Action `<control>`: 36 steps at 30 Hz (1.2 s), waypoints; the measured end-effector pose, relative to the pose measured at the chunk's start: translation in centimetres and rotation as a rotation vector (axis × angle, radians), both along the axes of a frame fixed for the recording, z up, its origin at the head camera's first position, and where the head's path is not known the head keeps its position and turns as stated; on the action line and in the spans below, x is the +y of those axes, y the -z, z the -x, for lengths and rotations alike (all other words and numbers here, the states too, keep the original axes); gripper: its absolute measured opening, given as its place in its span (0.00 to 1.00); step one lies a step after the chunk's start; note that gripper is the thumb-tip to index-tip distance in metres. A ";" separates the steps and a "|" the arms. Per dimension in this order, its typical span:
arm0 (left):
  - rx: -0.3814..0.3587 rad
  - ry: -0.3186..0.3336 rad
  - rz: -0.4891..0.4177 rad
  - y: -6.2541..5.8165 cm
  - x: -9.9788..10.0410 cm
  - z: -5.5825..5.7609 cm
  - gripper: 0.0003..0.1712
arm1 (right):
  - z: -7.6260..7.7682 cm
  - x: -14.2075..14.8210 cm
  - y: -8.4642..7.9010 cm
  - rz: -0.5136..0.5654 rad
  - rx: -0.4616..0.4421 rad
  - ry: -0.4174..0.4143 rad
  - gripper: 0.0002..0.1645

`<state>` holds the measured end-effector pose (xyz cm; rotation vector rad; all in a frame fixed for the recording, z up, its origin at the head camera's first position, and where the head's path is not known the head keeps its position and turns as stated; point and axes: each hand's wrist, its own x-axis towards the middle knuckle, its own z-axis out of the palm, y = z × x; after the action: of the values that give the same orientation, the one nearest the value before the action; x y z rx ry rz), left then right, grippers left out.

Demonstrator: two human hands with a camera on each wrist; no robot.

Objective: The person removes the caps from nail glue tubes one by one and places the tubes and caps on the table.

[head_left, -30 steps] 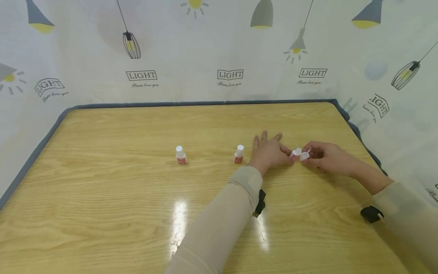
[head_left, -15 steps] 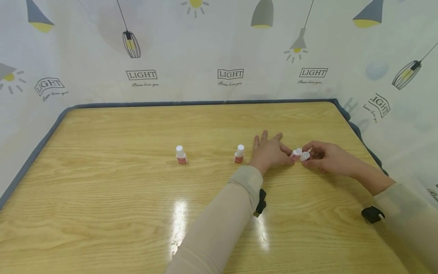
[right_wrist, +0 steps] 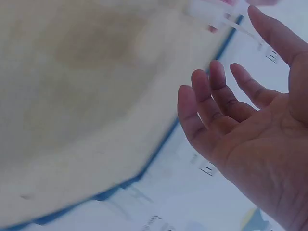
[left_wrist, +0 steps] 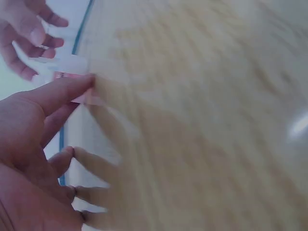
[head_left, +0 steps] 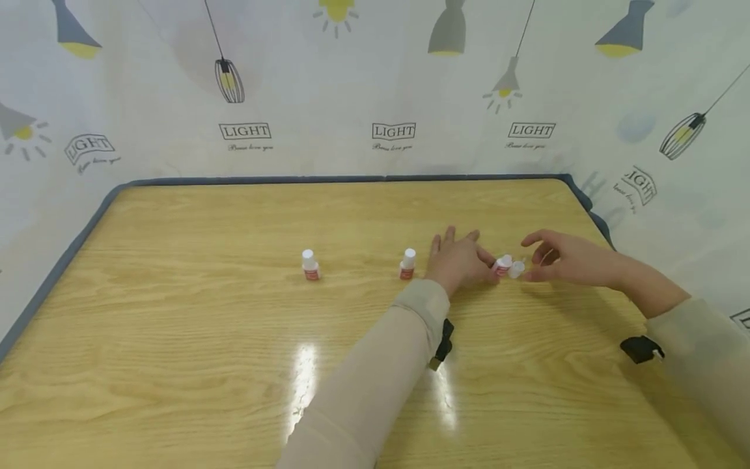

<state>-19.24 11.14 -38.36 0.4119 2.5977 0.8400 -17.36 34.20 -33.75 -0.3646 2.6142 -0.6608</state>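
Note:
My left hand [head_left: 463,264] pinches a small white bottle with a red label [head_left: 502,266] between thumb and forefinger. Its other fingers spread over the table, and in the left wrist view the pinched bottle [left_wrist: 72,65] shows past the fingertips. At the bottle's right lies a white cap-like piece [head_left: 517,269], with a thin strip sticking up from it. Just right of that piece hovers my right hand [head_left: 577,260], its fingers loosely bent and holding nothing. The right wrist view shows its bare palm [right_wrist: 260,149] facing the camera, below the white piece [right_wrist: 207,12].
Two more white bottles with red labels stand upright to the left, one near the left hand [head_left: 407,264] and one farther off [head_left: 310,266]. A dark-edged wooden table [head_left: 205,326] meets a lamp-patterned wall covering [head_left: 328,91]. Black devices [head_left: 641,350] hang at both wrists.
My right hand has let go of the white cap-like piece and drawn slightly right, its fingers opening. The left hand keeps its pinch on the bottle. The head view has shifted slightly.

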 end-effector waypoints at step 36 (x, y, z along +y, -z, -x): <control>-0.125 0.111 -0.039 -8.1 -14.0 1.5 0.46 | 2.6 -12.7 -4.1 0.130 0.172 -0.158 0.24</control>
<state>-20.75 -2.89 -30.22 0.4929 2.4237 0.8511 -19.92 21.52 -29.64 -0.6887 2.6727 -0.7779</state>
